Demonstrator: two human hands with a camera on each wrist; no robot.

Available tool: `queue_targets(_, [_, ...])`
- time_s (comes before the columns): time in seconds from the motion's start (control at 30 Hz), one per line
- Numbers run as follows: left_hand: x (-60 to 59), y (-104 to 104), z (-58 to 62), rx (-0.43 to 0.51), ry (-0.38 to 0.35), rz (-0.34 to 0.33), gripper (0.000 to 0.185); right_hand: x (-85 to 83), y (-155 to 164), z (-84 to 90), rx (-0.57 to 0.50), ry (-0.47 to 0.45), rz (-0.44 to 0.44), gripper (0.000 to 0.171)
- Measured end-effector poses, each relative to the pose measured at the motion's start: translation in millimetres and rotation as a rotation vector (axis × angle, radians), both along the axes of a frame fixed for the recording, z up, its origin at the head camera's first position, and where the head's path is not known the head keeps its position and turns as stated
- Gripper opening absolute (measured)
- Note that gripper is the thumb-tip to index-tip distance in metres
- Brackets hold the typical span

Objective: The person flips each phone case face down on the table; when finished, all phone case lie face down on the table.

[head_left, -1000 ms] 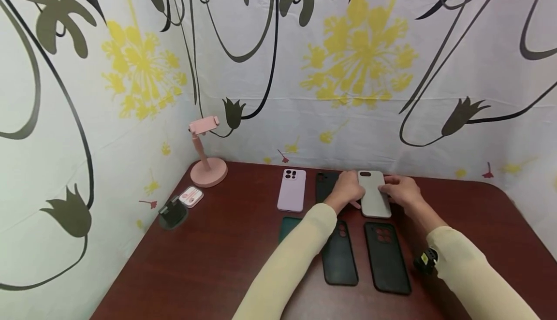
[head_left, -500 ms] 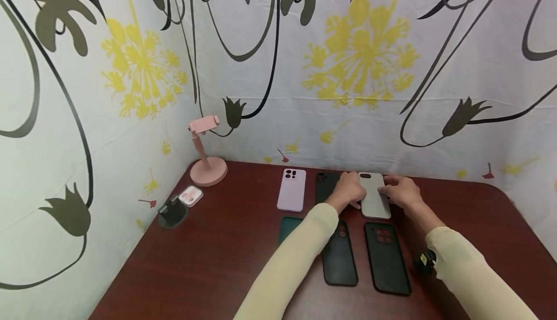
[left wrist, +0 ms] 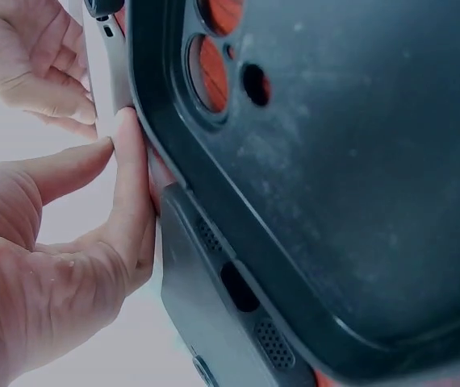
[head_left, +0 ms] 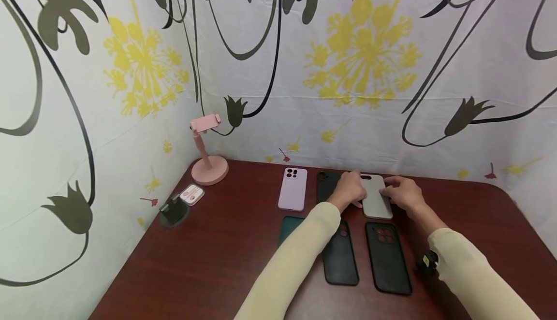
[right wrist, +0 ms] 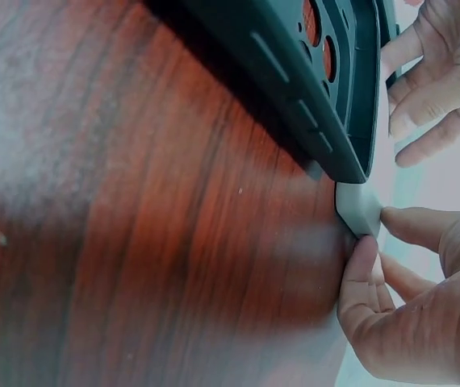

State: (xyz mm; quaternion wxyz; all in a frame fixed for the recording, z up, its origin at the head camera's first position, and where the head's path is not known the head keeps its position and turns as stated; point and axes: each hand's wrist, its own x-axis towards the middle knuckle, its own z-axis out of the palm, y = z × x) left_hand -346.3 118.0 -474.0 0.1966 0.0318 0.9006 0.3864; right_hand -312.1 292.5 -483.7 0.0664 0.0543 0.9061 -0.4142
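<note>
At the far middle of the dark red wood-grain surface (head_left: 209, 262), a smooth grey phone case (head_left: 376, 196) lies flat, camera hole at 12 o'clock. No writing shows on anything. The left hand (head_left: 349, 191) touches its 9 o'clock edge with nearly straight fingers; the right hand (head_left: 403, 192) pinches its 3 o'clock edge between thumb and fingers. A matte black case (head_left: 326, 184) lies just beside the left hand, a lilac case (head_left: 293, 189) farther toward 9 o'clock. Two black cases (head_left: 387, 254) lie nearer, at 6 o'clock.
</note>
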Motion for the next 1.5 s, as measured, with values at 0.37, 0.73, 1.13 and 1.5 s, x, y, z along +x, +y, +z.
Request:
queue_targets(0.37, [7.5,-8.1,8.2,-0.062,0.111,-0.034,0.041,3.4,2.4,0.8,-0.005,-0.008,0.014,0.059])
queue_targets(0.73, [13.3,-49.9,29.7,0.305,0.132,-0.05,0.068,17.0,-25.0,15.0,0.063,0.228,0.002,0.052])
queue_targets(1.13, [35.7,-110.5,46.7,0.505,0.115,-0.08,0.066,62.0,-91.1,37.1,-0.281,0.097,0.131,0.056])
queue_targets(1.5, [75.2,-177.6,34.5,0.377,0.069,-0.147,0.066,108.5,-134.2,33.8,-0.477,-0.139,0.235,0.055])
